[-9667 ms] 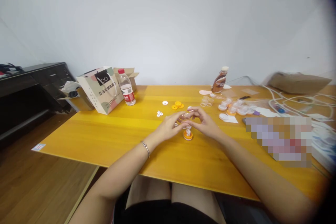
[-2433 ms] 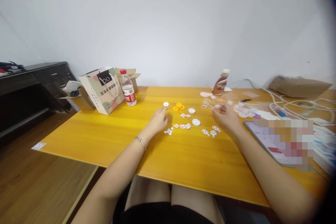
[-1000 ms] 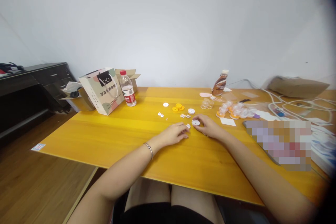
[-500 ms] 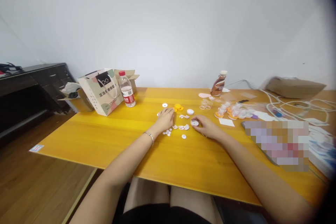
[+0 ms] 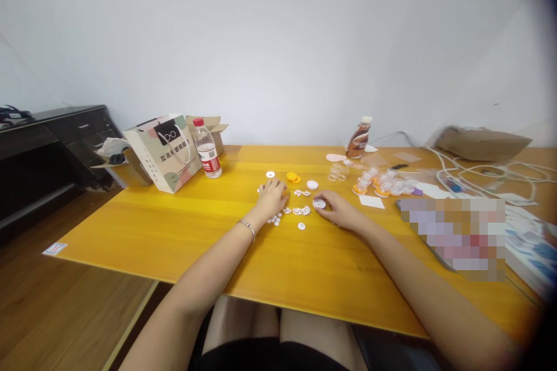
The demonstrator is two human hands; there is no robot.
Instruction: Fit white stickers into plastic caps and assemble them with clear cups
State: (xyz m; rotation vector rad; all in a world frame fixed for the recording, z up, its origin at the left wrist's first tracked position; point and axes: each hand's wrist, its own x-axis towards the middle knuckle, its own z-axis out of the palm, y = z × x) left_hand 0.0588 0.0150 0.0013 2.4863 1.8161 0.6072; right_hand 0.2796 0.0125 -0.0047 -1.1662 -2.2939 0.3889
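Observation:
My left hand (image 5: 272, 198) is over the middle of the table, fingers curled down, with a yellow disc (image 5: 285, 192) at its fingertips, mostly hidden by them. My right hand (image 5: 338, 210) pinches a round white disc with a centre hole (image 5: 319, 204) between thumb and fingers, low over the tabletop. Between the hands lie white fan-shaped cut-out pieces (image 5: 297, 211). Behind them are more yellow discs (image 5: 292, 177) and white round parts (image 5: 312, 185). Small white buttons (image 5: 277, 220) are near my left wrist, and a single white round piece (image 5: 301, 226) sits closer to me.
At left stand a paper bag (image 5: 167, 153), a water bottle (image 5: 208, 151) and open cardboard boxes (image 5: 128, 168). To the right are a coffee bottle (image 5: 359, 139), clear plastic parts with orange bases (image 5: 383, 182), a white card (image 5: 372, 202), a blurred-out flat object (image 5: 452, 237) and white cables (image 5: 483, 171).
My left hand has drawn back slightly from the yellow pile, with one yellow disc now at its fingers. My right hand keeps its white disc in nearly the same place. The view has shifted slightly.

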